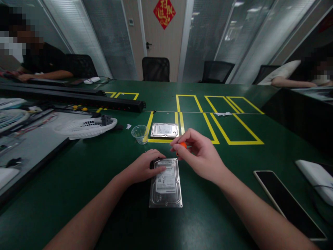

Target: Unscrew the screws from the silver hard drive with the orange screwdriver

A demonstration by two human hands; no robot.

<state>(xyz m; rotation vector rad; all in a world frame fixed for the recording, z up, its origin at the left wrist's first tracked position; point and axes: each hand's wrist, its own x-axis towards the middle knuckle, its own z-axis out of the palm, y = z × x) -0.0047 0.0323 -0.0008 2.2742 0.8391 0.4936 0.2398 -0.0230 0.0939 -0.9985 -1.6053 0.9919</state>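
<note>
A silver hard drive [166, 187] lies label up on the green table, its long side pointing away from me. My left hand [145, 166] holds its upper left corner, thumb on the label and fingers curled round the far edge. Above the drive's upper right corner, my right hand [199, 152] pinches a small orange-handled tool [181, 148], whose lower tip is near that corner. Farther back, a second hard drive [164, 130] lies crosswise inside a yellow tape outline. A clear plastic cup [140, 134] stands just left of it.
White rackets [88, 127], a grey panel [39, 146] and long black bars [78, 98] occupy the left. A phone [286, 205] and a white device [316, 178] lie at right. Yellow tape outlines [246, 142] mark the table [234, 86]. People sit at both far sides.
</note>
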